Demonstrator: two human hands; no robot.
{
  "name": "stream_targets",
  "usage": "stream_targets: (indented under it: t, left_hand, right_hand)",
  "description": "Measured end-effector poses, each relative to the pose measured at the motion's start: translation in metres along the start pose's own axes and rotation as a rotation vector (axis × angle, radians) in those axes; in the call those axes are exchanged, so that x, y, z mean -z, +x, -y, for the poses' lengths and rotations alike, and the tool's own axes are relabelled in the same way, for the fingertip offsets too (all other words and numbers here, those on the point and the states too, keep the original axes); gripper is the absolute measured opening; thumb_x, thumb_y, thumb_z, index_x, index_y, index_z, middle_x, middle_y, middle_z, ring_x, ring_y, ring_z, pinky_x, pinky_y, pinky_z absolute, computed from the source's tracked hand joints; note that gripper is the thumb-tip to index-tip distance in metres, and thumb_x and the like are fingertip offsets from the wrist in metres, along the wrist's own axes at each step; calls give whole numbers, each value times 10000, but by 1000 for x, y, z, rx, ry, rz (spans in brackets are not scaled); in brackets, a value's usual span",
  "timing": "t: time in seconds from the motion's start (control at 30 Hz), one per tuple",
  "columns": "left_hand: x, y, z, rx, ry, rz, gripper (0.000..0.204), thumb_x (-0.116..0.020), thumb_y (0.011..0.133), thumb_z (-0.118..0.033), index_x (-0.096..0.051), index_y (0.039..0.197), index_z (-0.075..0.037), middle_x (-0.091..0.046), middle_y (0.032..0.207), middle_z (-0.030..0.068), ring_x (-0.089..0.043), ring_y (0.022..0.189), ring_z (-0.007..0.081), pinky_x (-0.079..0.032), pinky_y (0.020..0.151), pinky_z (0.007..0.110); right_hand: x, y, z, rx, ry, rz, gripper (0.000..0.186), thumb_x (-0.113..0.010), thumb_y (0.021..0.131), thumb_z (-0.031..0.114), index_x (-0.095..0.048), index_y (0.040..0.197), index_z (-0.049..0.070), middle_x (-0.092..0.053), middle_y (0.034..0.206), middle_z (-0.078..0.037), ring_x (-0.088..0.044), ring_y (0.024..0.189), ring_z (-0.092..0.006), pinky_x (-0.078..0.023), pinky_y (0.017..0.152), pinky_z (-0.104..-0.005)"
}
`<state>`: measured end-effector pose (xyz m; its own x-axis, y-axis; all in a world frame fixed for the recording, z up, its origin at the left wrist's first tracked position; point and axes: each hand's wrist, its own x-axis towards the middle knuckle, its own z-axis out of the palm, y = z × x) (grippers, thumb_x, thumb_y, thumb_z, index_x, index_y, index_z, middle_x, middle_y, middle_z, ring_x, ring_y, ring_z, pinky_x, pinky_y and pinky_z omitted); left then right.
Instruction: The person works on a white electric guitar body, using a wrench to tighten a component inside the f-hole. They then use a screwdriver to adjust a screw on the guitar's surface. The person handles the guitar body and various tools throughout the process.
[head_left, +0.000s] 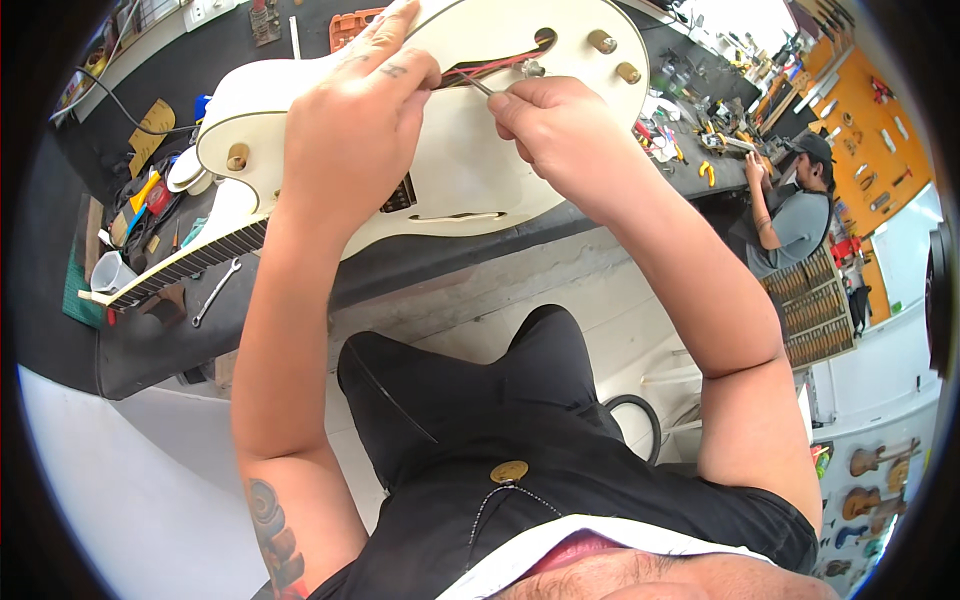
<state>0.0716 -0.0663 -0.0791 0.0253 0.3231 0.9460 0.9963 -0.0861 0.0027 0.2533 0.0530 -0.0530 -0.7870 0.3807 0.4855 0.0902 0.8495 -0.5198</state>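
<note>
A cream hollow-body electric guitar (pixel 480 150) lies on the dark workbench, its neck (pixel 200 255) pointing to the lower left. Across its top rests my left hand (pixel 355 120), some fingers stretched out and one bent toward the far f-hole (pixel 545 40). My right hand (pixel 550 120) pinches a thin metal tool (pixel 476 85), whose tip reaches the f-hole's edge; its exact kind is unclear. Red wires (pixel 490 66) run along that opening, beside a small metal part (pixel 531 69). Nearer me are a pickup (pixel 399 196), partly hidden by my left wrist, and the second f-hole (pixel 458 217).
A combination wrench (pixel 217 293) and a clear plastic cup (pixel 112 272) lie by the neck. Cables and a white roll (pixel 186 170) crowd the bench's left. Pliers with yellow handles (pixel 707 174) lie to the right, where another person (pixel 795 215) works. An orange case (pixel 352 30) stands behind the guitar.
</note>
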Motion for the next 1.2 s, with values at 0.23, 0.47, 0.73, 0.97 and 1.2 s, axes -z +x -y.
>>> stream_targets:
  t: [0.23, 0.47, 0.73, 0.97, 1.2]
  left_hand:
    - [-1, -1, 0, 65, -34, 65, 37, -696, 905, -71, -678, 933, -85, -679, 1424, 122, -742, 1076, 308, -600, 787, 406]
    - [0, -3, 4, 72, -42, 84, 60, -714, 894, -77, -681, 944, -80, -680, 1425, 112, -742, 1059, 319, -599, 781, 401]
    - [5, 1, 3, 14, -68, 30, 86, -714, 884, -65, -684, 964, -60, -664, 1434, 152, -708, 1149, 343, -590, 856, 413]
    - [6, 0, 0, 63, -79, 66, 105, -722, 869, -63, -682, 966, -56, -655, 1441, 171, -693, 1190, 349, -583, 898, 418]
    - [7, 1, 1, 55, -100, 65, 142, -740, 856, -92, -680, 978, -52, -654, 1447, 167, -690, 1200, 348, -582, 901, 413]
  right_hand:
    - [8, 7, 10, -217, -17, 177, 210, -551, 991, 142, -679, 1063, -7, -604, 880, -113, -553, 854, -262, -456, 747, -386]
    - [14, 5, 22, -400, 92, 153, 225, -553, 1010, 172, -679, 1030, -13, -602, 900, -123, -563, 825, -264, -470, 735, -390]
    - [18, -7, 1, 73, -405, 91, 204, -578, 982, 114, -708, 1051, -28, -700, 978, -201, -689, 905, -393, -562, 810, -490]
    - [15, -20, 5, -1, -455, -68, 250, -601, 1015, 214, -688, 952, -12, -687, 832, -239, -676, 819, -454, -536, 757, -532]
    - [21, -32, 8, -7, -516, -209, 252, -660, 994, 249, -671, 926, 7, -688, 764, -234, -694, 795, -441, -540, 743, -521]
